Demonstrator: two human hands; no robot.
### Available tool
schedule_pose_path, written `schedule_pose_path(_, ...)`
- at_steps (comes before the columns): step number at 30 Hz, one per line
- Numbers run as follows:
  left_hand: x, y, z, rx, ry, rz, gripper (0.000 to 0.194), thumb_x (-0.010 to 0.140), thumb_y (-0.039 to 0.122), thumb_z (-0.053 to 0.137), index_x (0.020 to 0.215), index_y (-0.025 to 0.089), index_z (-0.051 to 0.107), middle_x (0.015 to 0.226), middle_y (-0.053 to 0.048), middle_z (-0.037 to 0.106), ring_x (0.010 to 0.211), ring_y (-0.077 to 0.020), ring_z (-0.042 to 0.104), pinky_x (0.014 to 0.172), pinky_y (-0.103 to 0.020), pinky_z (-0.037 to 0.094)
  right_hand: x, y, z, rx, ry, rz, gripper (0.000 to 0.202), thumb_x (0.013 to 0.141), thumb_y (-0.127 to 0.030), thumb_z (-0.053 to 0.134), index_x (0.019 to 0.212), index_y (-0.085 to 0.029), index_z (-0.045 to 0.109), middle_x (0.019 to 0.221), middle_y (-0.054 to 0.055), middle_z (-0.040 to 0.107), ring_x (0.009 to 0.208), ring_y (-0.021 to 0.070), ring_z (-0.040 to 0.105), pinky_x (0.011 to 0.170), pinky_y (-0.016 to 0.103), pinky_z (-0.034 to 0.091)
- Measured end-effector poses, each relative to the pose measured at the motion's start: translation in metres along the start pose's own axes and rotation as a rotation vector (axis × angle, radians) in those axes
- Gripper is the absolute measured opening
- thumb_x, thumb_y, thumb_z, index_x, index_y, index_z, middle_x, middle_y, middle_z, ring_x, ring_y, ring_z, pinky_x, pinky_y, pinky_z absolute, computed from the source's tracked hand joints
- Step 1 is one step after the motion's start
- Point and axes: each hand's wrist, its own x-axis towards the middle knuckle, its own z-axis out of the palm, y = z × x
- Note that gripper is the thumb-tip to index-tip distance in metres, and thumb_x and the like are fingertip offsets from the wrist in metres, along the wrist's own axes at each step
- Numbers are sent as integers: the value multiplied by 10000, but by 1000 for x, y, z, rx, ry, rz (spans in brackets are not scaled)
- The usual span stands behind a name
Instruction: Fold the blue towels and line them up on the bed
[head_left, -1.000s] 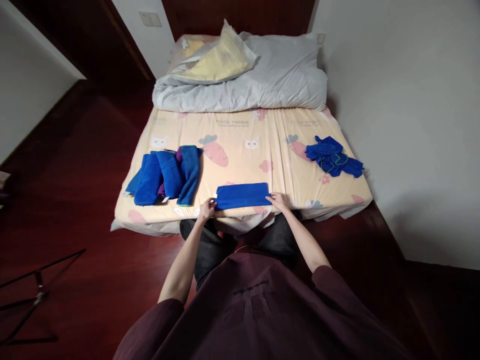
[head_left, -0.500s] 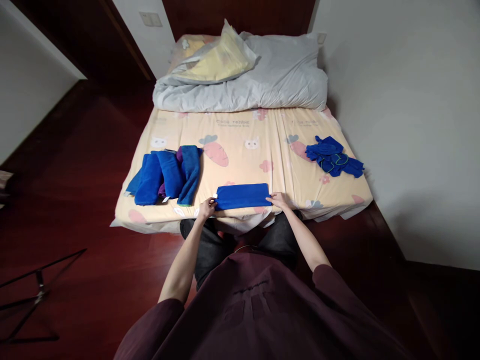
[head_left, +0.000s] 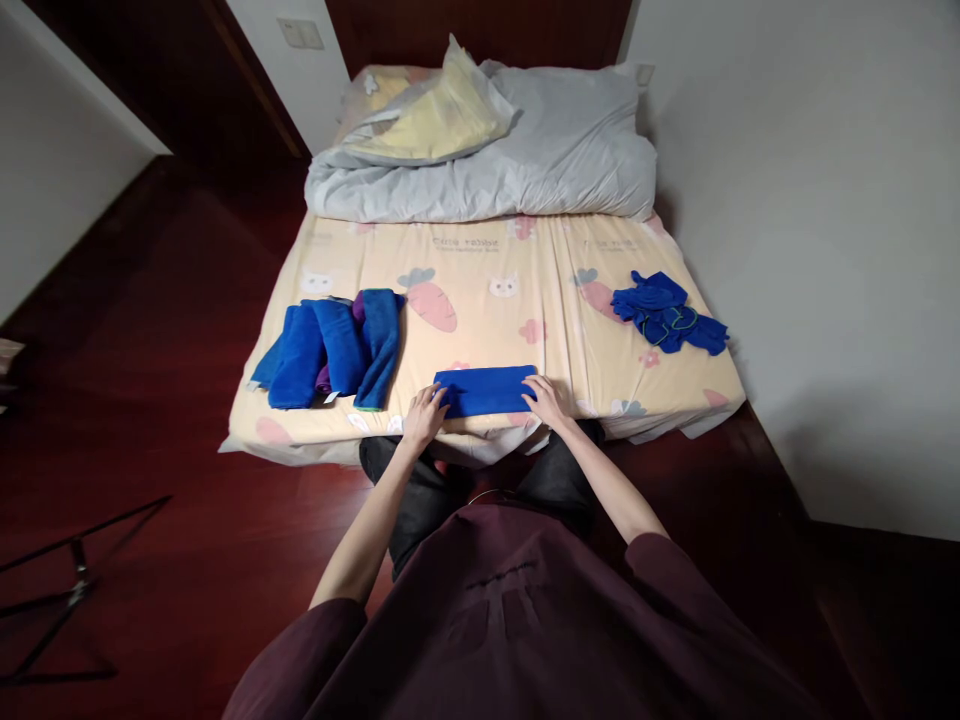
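A blue towel [head_left: 487,391], folded into a flat strip, lies at the near edge of the bed. My left hand [head_left: 426,412] rests on its left end with the fingers spread over the cloth. On the right end lies my right hand [head_left: 545,400], fingers also stretched out and touching the fabric. To the left is a group of folded blue towels [head_left: 330,350], with a bit of purple showing among them. Some crumpled blue cloths [head_left: 667,312] with green edging lie in a heap on the right side of the bed.
The bed's patterned sheet [head_left: 480,310] shows carrots and rabbits. A grey quilt [head_left: 577,130] and a yellow pillow [head_left: 442,122] are at the head end. A wall [head_left: 825,250] stands close on the right. Dark metal legs [head_left: 79,575] stand on the floor at lower left.
Both hands have let go of the towel's near corners and moved inward onto its ends, fingers now spread. The towel's near edge has shifted slightly away from me.
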Motion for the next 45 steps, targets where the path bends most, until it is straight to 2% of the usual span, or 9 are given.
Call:
schedule_pose_path(3,-3,11,6,5,-73,168,511,996,342,523,1485,195,550,1609,-131,474,1512,-314,400,1241,-507,355,-5,-14,5,-18,-129,-184,343,999,-242,592,1322,-213,705,1428,105,650,1346,258,574,1166,461,462)
schedule_pose_path(6,-6,16,15,34,-146,226,549,1000,312,484,1530,173,507,1633,-128,442,1556,-313,332,1278,-533,282,-13,-23,12,-85,-235,-238,401,1017,-273,577,1401,-200,663,1504,109,602,1418,278,522,1180,484,440)
schedule_pose_path(12,-7,16,27,56,-209,189,658,943,143,422,1600,153,415,1671,-138,368,1581,-314,278,1290,-545,235,-19,-23,19,-184,-311,-217,534,1004,-207,540,1538,-182,533,1618,119,465,1529,264,405,1260,466,339)
schedule_pose_path(19,9,21,32,41,-185,122,693,927,76,380,1609,195,406,1626,-148,442,1541,-288,374,1284,-551,244,-3,-24,27,-235,-337,-155,679,910,-20,489,1571,-178,484,1592,138,490,1504,258,448,1262,485,334)
schedule_pose_path(24,8,20,25,40,-220,138,679,924,51,352,1587,169,447,1612,-175,453,1534,-298,387,1277,-540,266,-1,-24,24,-257,-333,-163,664,896,-17,507,1537,-190,532,1558,125,536,1472,258,494,1246,471,366)
schedule_pose_path(29,-6,12,18,29,-295,176,697,887,30,378,1559,184,485,1603,-137,481,1512,-270,427,1266,-487,316,-14,-23,16,-252,-383,-187,578,919,-45,545,1488,-141,578,1541,155,550,1441,282,530,1209,468,414)
schedule_pose_path(34,-15,3,10,-25,-342,149,665,880,57,403,1516,204,531,1546,-106,558,1442,-229,516,1238,-412,375,-20,-21,8,-191,-404,-175,525,924,-94,633,1441,-184,628,1464,124,635,1333,286,626,1137,434,488)
schedule_pose_path(39,-8,-6,-3,-105,-354,88,598,873,141,498,1461,203,587,1435,-126,642,1315,-262,618,1155,-396,473,-8,-21,-8,-166,-425,-52,465,949,-116,631,1403,-209,661,1373,117,696,1230,270,687,1070,398,535)
schedule_pose_path(45,10,-14,-16,-276,-280,-9,454,898,284,576,1332,183,662,1325,-124,704,1259,-280,652,1133,-410,490,16,-10,-24,-63,-419,136,383,932,-339,755,1309,-279,722,1294,68,740,1167,271,719,995,348,566)
